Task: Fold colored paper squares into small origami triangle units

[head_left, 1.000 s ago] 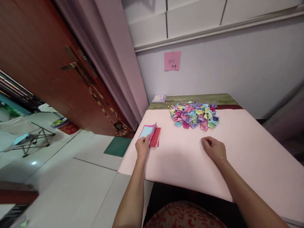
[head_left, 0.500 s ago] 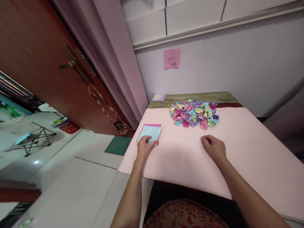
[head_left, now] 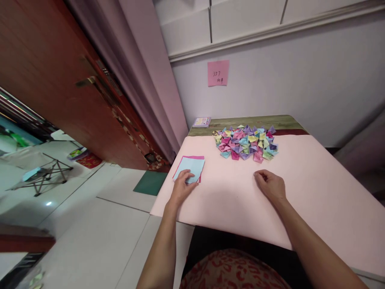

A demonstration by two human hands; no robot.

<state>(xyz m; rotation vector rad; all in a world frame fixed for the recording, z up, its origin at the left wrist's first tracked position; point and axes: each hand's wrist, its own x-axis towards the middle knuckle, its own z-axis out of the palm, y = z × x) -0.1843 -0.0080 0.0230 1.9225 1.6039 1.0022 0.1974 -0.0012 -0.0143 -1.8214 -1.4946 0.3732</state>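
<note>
On the left of the pink-covered table lies a stack of square paper sheets point(head_left: 194, 163), light blue on top with magenta edges showing beneath. My left hand point(head_left: 182, 188) rests over its near edge, the curved fingers on the blue sheet and the thumb apart near the corner. I see nothing gripped in it. To the right, my right hand point(head_left: 272, 186) lies on the tabletop with its fingers curled in, and no object shows in it. Farther back is a heap of small folded paper pieces point(head_left: 245, 143) in many colours.
A pack of printed cards point(head_left: 201, 122) sits at the table's back left corner. Above, a pink note point(head_left: 218, 73) with handwriting sticks to the wall. The pink tabletop point(head_left: 228, 208) ends just before my body. A wooden door point(head_left: 99, 92) and curtain stand at the left.
My left hand has shifted slightly left, and its thumb sits a little farther off the stack's near corner. The right hand stays in place. The view has tilted very slightly.
</note>
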